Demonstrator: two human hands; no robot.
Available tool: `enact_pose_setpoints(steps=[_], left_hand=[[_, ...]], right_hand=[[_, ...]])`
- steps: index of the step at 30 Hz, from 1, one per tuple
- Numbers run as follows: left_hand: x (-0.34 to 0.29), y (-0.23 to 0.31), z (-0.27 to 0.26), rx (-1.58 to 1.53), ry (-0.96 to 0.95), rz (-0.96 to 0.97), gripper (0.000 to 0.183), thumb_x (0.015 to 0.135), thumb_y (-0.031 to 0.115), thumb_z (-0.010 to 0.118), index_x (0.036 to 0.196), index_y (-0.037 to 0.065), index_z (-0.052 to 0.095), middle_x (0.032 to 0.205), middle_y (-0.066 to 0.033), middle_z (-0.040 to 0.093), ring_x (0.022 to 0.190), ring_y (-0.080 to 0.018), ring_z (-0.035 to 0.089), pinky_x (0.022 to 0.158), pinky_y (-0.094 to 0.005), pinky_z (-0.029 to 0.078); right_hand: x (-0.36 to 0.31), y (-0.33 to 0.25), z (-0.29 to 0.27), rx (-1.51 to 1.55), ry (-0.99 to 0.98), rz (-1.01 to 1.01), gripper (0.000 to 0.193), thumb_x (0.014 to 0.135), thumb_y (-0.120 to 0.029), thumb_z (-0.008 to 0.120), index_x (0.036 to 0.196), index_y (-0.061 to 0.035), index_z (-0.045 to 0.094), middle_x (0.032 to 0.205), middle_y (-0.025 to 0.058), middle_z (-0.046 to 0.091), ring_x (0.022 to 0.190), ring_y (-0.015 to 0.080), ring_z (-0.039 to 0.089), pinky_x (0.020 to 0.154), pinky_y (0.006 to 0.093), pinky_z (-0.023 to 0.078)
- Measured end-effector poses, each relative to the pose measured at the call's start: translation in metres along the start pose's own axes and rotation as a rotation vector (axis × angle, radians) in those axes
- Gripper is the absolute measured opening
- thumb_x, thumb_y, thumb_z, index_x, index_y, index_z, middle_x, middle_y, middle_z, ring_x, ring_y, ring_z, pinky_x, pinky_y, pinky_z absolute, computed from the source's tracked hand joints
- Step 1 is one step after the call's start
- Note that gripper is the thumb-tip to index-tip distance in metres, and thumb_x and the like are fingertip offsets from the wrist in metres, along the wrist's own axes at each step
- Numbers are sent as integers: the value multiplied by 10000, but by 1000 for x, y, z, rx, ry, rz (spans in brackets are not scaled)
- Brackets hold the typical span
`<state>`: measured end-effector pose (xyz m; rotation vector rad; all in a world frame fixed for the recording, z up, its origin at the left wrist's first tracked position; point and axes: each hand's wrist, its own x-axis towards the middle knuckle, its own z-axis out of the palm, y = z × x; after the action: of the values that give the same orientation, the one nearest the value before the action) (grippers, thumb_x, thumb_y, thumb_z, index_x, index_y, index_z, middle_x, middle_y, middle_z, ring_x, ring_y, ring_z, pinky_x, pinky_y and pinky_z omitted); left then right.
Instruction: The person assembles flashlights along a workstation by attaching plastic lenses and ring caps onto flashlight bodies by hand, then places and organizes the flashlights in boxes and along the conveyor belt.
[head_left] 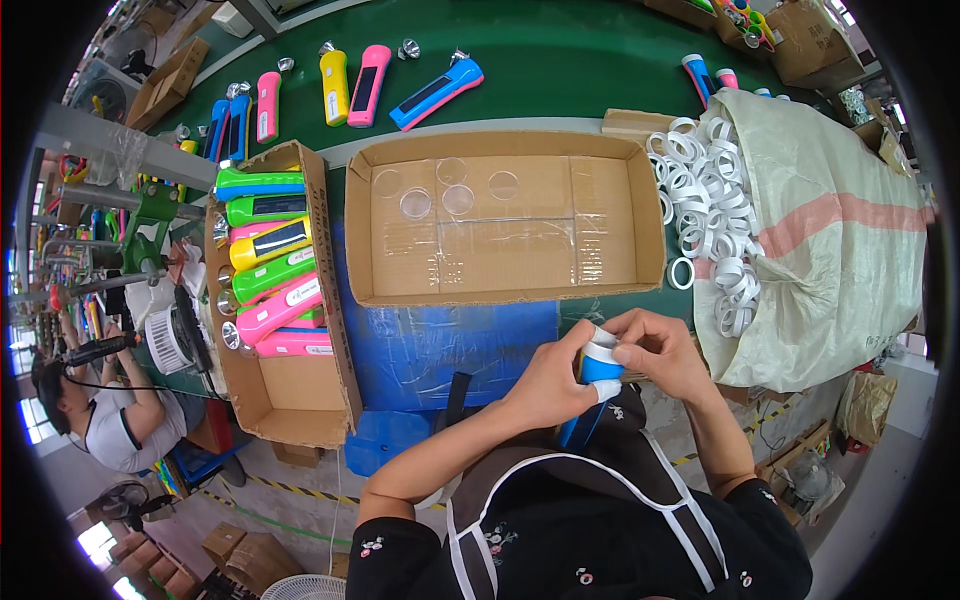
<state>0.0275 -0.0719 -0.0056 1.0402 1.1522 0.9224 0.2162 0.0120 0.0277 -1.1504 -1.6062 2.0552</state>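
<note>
A blue flashlight stands upright close to my body, its wide head upward. My left hand is wrapped around that head, with white tape on some of its fingers. At the top of the head sits a white plastic ring. My right hand pinches this ring at its right side with thumb and fingers. Part of the flashlight's body shows below my hands; the rest is hidden. Past my hands lies a shallow cardboard box holding several clear round discs.
On the right, many white rings spill from a woven sack. A cardboard box of colourful flashlights stands at left. More flashlights lie on the green conveyor belt. A co-worker sits at far left.
</note>
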Motion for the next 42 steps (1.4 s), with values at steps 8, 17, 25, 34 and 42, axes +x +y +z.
enact_pose_setpoints(steps=[8, 17, 25, 34, 42], left_hand=[[1, -3, -5, -29, -86, -66, 409, 769, 89, 776, 1077, 36, 511, 910, -61, 624, 844, -94, 588, 737, -285, 499], [2, 2, -7, 27, -48, -34, 399, 751, 95, 768, 1054, 36, 514, 871, -65, 636, 786, -100, 595, 711, -290, 499], [2, 6, -4, 23, -43, -33, 392, 752, 96, 767, 1049, 37, 519, 868, -70, 639, 777, -90, 588, 696, -287, 495], [4, 1, 0, 19, -59, -61, 404, 757, 102, 776, 1069, 38, 527, 895, -68, 646, 809, -95, 604, 719, -289, 508], [0, 1, 2, 52, -71, -39, 472, 765, 114, 787, 1135, 29, 507, 955, -68, 640, 887, -107, 614, 768, -299, 510]], right_hand=[[5, 11, -4, 60, -70, 33, 192, 861, -113, 746, 869, 1, 591, 1212, 177, 624, 974, 136, 605, 832, 272, 492], [17, -5, -4, 160, -101, 42, 256, 835, -150, 774, 782, -31, 553, 1078, 115, 630, 919, 119, 579, 816, 273, 475], [18, -11, -14, 171, -223, 170, 209, 861, -137, 747, 916, -37, 572, 1107, 87, 638, 956, 100, 583, 851, 272, 467], [18, -14, -11, 0, -208, 121, 356, 852, -168, 758, 1117, -16, 574, 1076, 56, 657, 1022, 107, 603, 911, 275, 458], [13, -11, -1, -202, -48, 169, 503, 759, -237, 832, 1115, -19, 550, 931, 29, 611, 865, 105, 559, 790, 279, 475]])
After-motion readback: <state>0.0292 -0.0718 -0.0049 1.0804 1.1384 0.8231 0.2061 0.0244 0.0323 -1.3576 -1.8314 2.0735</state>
